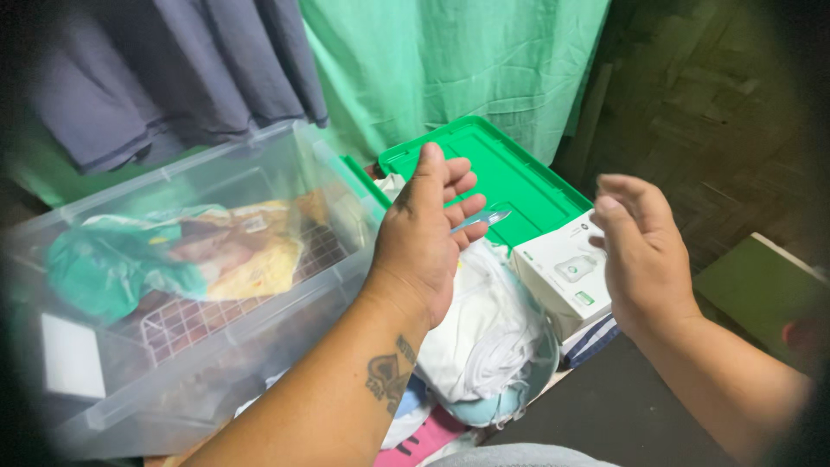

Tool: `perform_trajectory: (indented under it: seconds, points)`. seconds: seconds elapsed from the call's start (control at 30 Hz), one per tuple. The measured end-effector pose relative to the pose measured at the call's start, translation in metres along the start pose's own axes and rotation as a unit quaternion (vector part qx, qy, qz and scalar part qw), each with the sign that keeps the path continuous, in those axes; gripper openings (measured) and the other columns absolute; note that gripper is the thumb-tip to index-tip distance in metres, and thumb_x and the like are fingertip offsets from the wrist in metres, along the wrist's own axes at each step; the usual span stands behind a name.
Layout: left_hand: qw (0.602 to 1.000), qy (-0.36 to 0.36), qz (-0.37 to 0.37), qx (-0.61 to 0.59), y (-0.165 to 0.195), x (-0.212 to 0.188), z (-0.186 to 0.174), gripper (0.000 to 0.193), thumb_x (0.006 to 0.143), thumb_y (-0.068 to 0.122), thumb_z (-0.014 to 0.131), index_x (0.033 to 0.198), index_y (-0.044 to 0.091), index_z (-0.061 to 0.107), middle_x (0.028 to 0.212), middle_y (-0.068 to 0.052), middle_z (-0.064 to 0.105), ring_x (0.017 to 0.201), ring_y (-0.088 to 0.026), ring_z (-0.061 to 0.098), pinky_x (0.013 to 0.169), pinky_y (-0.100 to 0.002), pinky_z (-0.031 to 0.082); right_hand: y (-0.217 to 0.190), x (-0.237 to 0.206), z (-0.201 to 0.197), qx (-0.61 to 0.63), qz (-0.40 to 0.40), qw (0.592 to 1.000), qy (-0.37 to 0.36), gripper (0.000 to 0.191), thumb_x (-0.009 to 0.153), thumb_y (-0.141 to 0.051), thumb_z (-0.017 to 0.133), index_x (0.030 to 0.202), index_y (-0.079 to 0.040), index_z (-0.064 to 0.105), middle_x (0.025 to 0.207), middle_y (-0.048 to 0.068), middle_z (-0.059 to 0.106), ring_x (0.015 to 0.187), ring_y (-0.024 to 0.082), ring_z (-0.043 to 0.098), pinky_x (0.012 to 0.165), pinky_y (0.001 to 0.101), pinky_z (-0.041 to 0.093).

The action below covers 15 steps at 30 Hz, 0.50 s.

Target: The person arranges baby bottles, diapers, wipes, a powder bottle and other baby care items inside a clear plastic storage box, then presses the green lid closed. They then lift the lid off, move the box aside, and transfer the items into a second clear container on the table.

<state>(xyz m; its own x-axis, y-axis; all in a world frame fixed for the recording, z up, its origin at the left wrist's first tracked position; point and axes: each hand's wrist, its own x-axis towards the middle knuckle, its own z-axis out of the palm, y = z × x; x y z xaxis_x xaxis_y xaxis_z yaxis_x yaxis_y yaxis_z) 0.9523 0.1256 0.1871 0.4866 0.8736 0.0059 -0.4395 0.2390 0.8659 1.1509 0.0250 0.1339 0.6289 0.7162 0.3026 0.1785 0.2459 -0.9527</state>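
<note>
Hands raised over a clear storage bin (259, 285) and green lid (510, 173).
Left hand (424, 242) pinches a thin bluish tool (480, 219) in its fingers; right hand (644, 251) hangs loosely curled, empty, above a white box (562, 277).

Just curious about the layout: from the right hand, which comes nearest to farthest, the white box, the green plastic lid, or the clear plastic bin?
1. White cardboard box, just left of the right hand.
2. Green plastic lid, behind it, upper centre.
3. Clear plastic bin, far left.
</note>
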Motion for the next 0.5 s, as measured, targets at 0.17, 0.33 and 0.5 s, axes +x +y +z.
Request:
perform_trajectory:
  seconds: [0.17, 0.33, 0.5]
  points:
    - [0.997, 0.036, -0.021, -0.059, 0.000, 0.018, 0.002, 0.060, 0.095, 0.055, 0.051, 0.122, 0.003, 0.061, 0.110, -0.010, 0.066, 0.096, -0.021, 0.064, 0.080, -0.040, 0.054, 0.049, 0.012, -0.036, -0.066, 0.214, 0.952, 0.208, 0.040, 0.100, -0.029, 0.060, 0.135, -0.010, 0.056, 0.121, 0.012, 0.060, 0.097, 0.023, 0.055, 0.075, 0.0393, 0.046]
    - [0.994, 0.047, -0.021, -0.093, -0.004, 0.026, -0.003, 0.043, 0.096, 0.042, 0.057, 0.117, 0.004, 0.060, 0.103, -0.010, 0.066, 0.089, -0.021, 0.065, 0.078, -0.040, 0.054, 0.084, 0.015, -0.045, -0.064, 0.386, 0.868, 0.305, 0.051, 0.095, -0.023, 0.069, 0.138, -0.008, 0.045, 0.124, 0.012, 0.054, 0.103, 0.025, 0.058, 0.082, 0.0483, 0.054]
    - [0.998, -0.031, 0.000, -0.047, -0.013, 0.028, 0.007, 0.033, 0.096, 0.024, 0.060, 0.122, 0.004, 0.059, 0.106, -0.010, 0.066, 0.090, -0.019, 0.064, 0.079, -0.037, 0.054, 0.110, 0.015, -0.050, -0.078, 0.495, 0.825, 0.262, 0.050, 0.095, -0.025, 0.071, 0.140, -0.009, 0.053, 0.124, 0.011, 0.063, 0.111, 0.031, 0.067, 0.096, 0.0566, 0.053]
